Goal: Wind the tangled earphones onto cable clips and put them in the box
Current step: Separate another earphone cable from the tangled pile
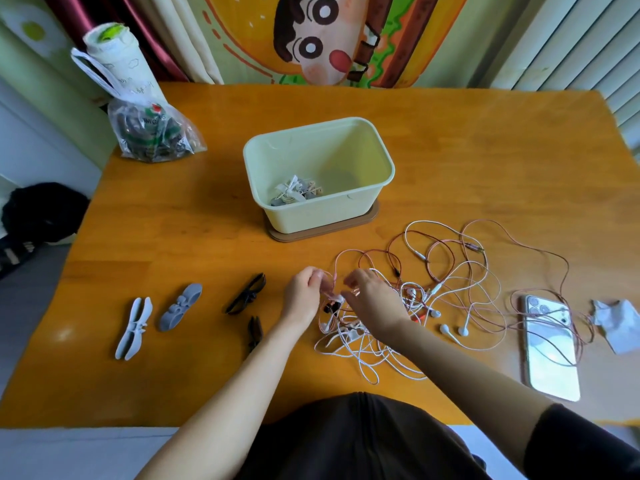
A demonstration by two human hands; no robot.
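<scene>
On the wooden surface, right of centre and toward the near edge, the earphones lie as one loose tangle of white and pink cables, with several white earbuds showing at its right side. Both hands work at the left end of this tangle. The left hand has its fingers curled and pinches a pink cable at the tips. The right hand is just beside it, with its fingers also curled and pinching cable at the top of the tangle; the exact strand cannot be told. The box, pale green and open, stands behind the tangle near the middle of the surface on a brown base. Wound sets lie in its near left corner. Four clips lie left of the hands, none touched: a black clip nearest the left hand, a second black clip just in front of it, a grey clip further left, and a pale clip at the far left. A phone lies face down right of the tangle, with pink cable loops crossing it. Crumpled paper lies beside the phone at the right edge. A clear bag sits at the far left corner.
</scene>
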